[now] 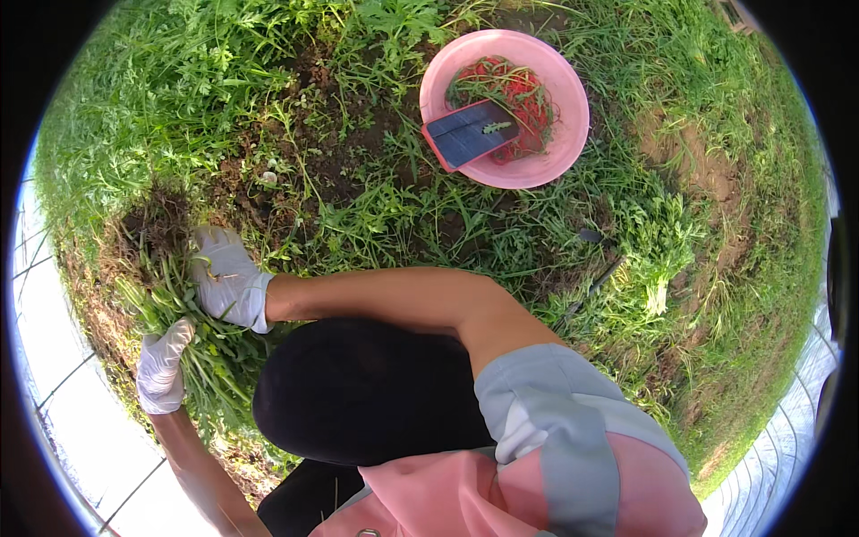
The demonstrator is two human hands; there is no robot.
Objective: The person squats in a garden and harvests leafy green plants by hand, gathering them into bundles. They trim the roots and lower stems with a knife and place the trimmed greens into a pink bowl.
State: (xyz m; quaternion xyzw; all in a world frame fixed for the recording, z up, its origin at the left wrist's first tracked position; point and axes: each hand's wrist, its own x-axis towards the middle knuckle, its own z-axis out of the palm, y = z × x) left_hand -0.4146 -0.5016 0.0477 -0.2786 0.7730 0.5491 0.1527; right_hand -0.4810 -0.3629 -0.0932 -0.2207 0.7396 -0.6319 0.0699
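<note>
My left hand [164, 369], in a thin white glove, grips a bunch of leafy green plants [215, 372] at the lower left, its thumb across the stems. The leaves hang down towards my knee. Dark roots [158, 218] with soil on them point up and away from me. My right hand [228, 278], gloved likewise, is against the bunch near the root end. Its fingertips are partly hidden, so whether it grips any stems is unclear.
A pink plastic basin [570, 134] holds red netting or string [527, 90]; a red-cased phone [473, 134] rests across its rim. Cut greens [658, 248] lie at right, beside a dark-handled tool [607, 275]. Leafy plants [201, 67] grow at upper left. White sheeting [87, 429] borders the plot.
</note>
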